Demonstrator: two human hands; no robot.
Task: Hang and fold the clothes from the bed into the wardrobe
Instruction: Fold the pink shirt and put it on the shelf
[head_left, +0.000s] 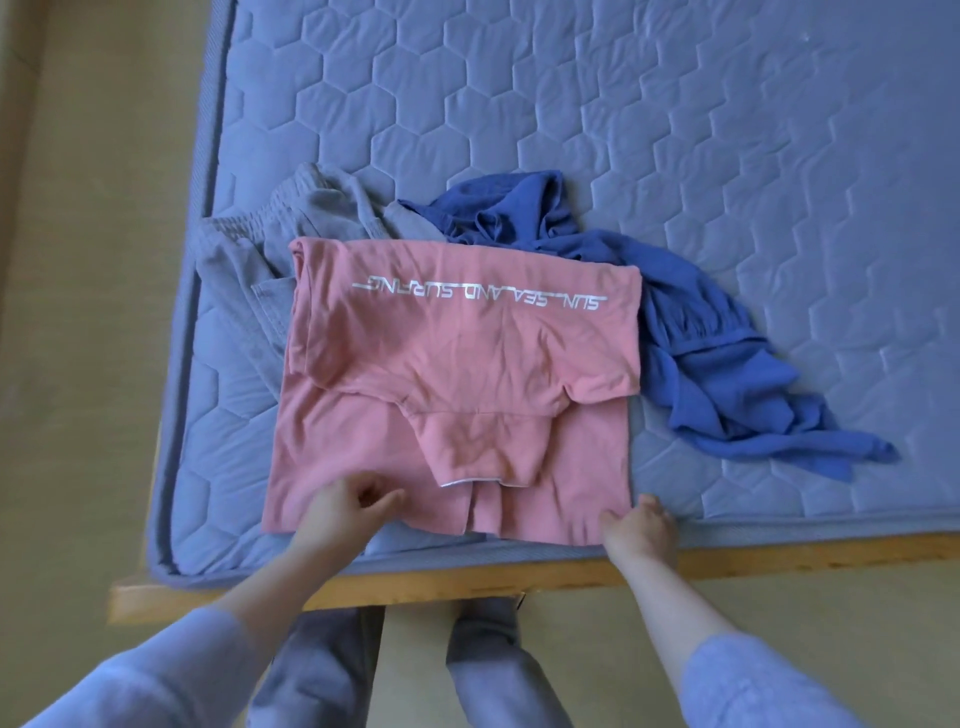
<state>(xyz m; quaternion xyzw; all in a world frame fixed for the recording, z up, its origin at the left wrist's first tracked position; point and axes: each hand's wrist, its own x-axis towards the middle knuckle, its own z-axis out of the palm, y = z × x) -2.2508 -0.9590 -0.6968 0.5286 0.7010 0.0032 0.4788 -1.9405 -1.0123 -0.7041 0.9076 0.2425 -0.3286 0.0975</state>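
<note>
A pink T-shirt (457, 374) with white lettering lies partly folded near the bed's front edge, sleeves turned in over its body. My left hand (348, 512) pinches the shirt's near hem left of centre. My right hand (641, 527) grips the shirt's near right corner at the mattress edge. Behind the shirt lie grey trousers (260, 249) with an elastic waistband on the left. A crumpled blue garment (691, 338) spreads out to the right.
The quilted blue mattress (623, 104) sits in a wooden bed frame (779, 561), whose rail runs along the front. Beige floor (78, 260) lies to the left. My legs stand against the rail below. The wardrobe is out of view.
</note>
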